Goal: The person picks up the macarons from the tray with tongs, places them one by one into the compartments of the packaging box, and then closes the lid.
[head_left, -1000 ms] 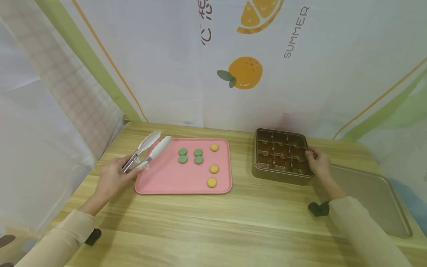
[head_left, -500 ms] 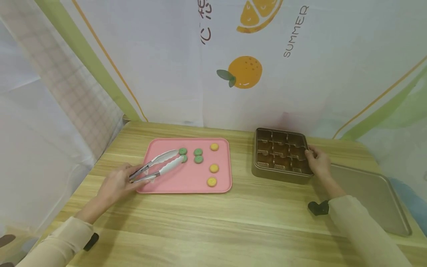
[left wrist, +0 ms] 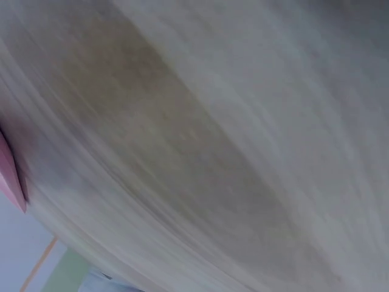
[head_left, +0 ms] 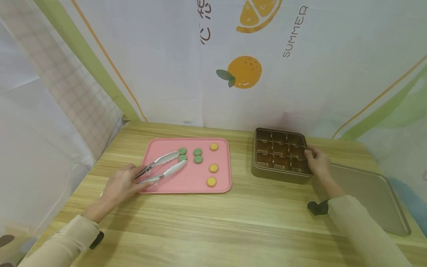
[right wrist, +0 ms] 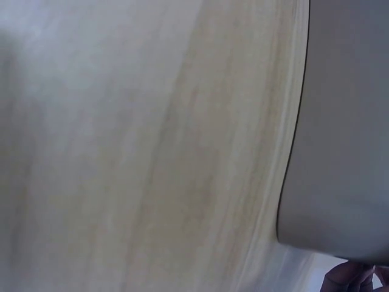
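My left hand (head_left: 121, 183) grips a pair of metal tongs (head_left: 163, 174) with white scalloped tips. The tongs are spread over the pink tray (head_left: 180, 185), their tips beside the left pair of green button-like discs (head_left: 182, 158). Another pair of green discs (head_left: 198, 159) lies just to the right, and three yellow discs (head_left: 211, 181) are along the tray's right side. With thumb and fingers, my right hand (head_left: 318, 163) holds the right wall of a brown square baking pan (head_left: 281, 174) divided into small compartments. In the right wrist view only fingertips (right wrist: 349, 277) show under the pan wall (right wrist: 340, 182).
A flat, dull gold baking sheet (head_left: 370, 196) lies on the right, partly under my right forearm. Behind the wooden table (head_left: 213, 226) hangs a white curtain (head_left: 166, 81) printed with oranges. The left wrist view shows mostly tabletop and a tray corner (left wrist: 8, 176).
My left hand has moved right and brought the tongs from the tray's left edge over to the left green discs. The right hand and the pan have stayed put.
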Demonstrator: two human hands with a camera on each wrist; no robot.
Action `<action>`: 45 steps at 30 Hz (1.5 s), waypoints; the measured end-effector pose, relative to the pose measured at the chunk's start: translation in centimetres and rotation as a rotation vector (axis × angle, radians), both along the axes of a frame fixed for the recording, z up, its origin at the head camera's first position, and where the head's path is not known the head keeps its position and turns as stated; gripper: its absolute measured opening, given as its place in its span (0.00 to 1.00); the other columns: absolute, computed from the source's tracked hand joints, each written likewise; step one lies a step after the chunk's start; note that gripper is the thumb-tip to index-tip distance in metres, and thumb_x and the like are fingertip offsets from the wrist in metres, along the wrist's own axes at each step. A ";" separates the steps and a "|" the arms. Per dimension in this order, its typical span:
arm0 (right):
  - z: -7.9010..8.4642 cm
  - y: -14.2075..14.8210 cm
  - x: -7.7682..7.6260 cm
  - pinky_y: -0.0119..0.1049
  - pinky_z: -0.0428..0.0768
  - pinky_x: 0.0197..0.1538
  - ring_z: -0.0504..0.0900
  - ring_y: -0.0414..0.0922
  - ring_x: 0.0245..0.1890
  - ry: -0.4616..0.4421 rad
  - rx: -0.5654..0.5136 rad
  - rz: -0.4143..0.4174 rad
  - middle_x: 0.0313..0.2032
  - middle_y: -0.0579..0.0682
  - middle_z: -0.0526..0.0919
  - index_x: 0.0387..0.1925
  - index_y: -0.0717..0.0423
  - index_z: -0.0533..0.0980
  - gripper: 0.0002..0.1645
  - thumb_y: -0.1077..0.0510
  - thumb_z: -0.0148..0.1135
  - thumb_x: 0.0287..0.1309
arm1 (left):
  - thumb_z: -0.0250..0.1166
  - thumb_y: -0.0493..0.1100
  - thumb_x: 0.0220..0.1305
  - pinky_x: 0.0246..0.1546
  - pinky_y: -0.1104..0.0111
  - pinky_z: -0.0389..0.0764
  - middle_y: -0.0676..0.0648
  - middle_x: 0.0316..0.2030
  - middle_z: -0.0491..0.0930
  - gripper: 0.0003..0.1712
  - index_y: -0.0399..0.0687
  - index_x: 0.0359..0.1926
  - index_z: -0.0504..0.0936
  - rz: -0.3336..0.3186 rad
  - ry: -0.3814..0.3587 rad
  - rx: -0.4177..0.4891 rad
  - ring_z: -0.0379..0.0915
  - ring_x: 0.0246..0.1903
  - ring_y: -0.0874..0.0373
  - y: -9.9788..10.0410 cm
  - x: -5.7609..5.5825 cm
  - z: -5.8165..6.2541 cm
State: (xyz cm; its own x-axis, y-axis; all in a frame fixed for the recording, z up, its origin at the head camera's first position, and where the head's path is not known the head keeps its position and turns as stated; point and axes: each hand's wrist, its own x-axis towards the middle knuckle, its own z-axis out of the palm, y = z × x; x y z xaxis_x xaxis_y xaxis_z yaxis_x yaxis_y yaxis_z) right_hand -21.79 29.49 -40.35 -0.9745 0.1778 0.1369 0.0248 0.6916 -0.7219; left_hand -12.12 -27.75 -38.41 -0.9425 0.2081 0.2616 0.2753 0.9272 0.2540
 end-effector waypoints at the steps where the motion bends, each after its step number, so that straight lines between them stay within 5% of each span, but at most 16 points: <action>1: 0.0 0.0 0.0 0.21 0.71 0.26 0.70 0.27 0.23 0.005 0.000 0.002 0.40 0.73 0.78 0.59 0.73 0.66 0.26 0.56 0.45 0.69 | 0.75 0.53 0.45 0.18 0.69 0.61 0.49 0.23 0.69 0.31 0.38 0.47 0.82 0.006 -0.003 -0.001 0.60 0.20 0.59 0.1 0.0 0.0; 13: -0.1 0.1 -0.1 0.21 0.70 0.27 0.68 0.25 0.22 0.004 0.000 -0.008 0.40 0.72 0.78 0.59 0.72 0.66 0.26 0.55 0.45 0.69 | 0.74 0.53 0.45 0.18 0.68 0.58 0.50 0.22 0.66 0.27 0.41 0.43 0.82 0.036 -0.053 0.008 0.59 0.20 0.58 0.9 -0.4 0.1; 26: -0.2 0.1 0.0 0.25 0.69 0.30 0.75 0.51 0.36 -0.014 0.017 -0.007 0.42 0.70 0.77 0.61 0.70 0.65 0.27 0.53 0.43 0.70 | 0.74 0.54 0.46 0.17 0.69 0.57 0.51 0.20 0.63 0.25 0.44 0.43 0.83 0.035 -0.062 -0.003 0.56 0.19 0.59 1.2 -0.6 0.1; 45: -0.2 0.2 0.0 0.32 0.70 0.33 0.73 0.55 0.39 -0.029 0.028 0.005 0.42 0.68 0.74 0.62 0.71 0.63 0.29 0.52 0.42 0.71 | 0.75 0.52 0.45 0.18 0.70 0.57 0.51 0.20 0.65 0.25 0.42 0.42 0.84 0.022 -0.026 0.000 0.57 0.19 0.60 1.2 -0.3 0.0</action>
State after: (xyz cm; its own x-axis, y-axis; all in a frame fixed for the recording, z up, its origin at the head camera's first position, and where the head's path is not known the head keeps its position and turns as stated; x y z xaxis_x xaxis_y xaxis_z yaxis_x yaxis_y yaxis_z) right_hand -21.77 29.70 -40.60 -0.9789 0.1699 0.1134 0.0423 0.7115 -0.7014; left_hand -12.46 -26.51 -38.37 -0.9532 0.1875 0.2373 0.2485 0.9328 0.2610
